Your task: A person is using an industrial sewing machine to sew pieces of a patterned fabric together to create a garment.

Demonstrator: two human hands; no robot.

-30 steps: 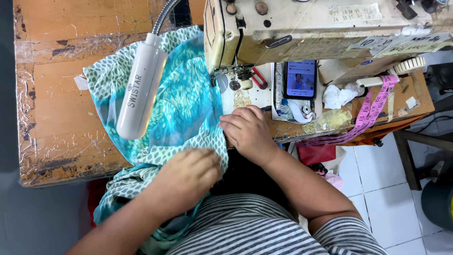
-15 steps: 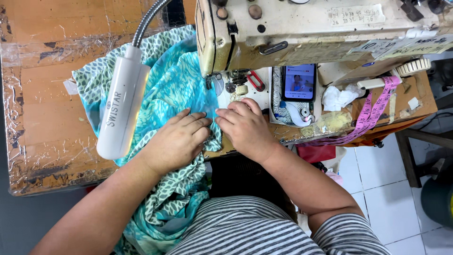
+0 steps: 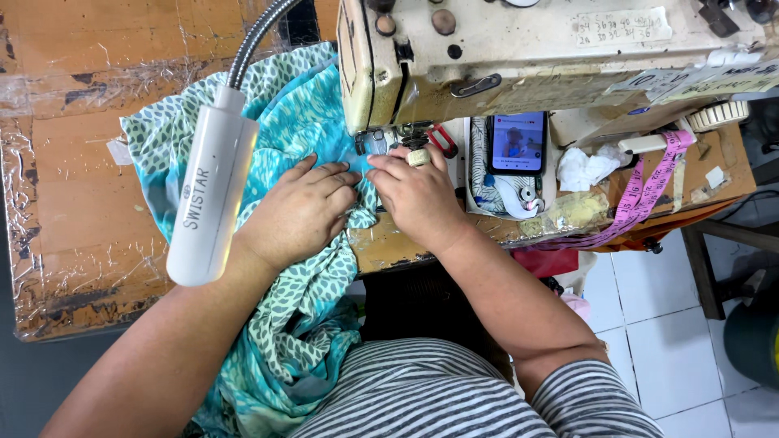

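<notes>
A turquoise and green patterned fabric lies across the worn wooden table and hangs down over my lap. My left hand rests flat on the fabric just left of the needle area. My right hand presses the fabric edge beside the presser foot of the cream sewing machine, with a thimble-like ring on one finger. Both hands nearly touch each other at the machine's foot.
A white gooseneck lamp hangs over the fabric above my left forearm. A phone with a lit screen stands right of the needle, next to crumpled white paper and a pink measuring tape. White floor tiles lie at right.
My left hand has moved up from the fabric near my lap to the needle area beside my right hand. The view has shifted closer to the machine.
</notes>
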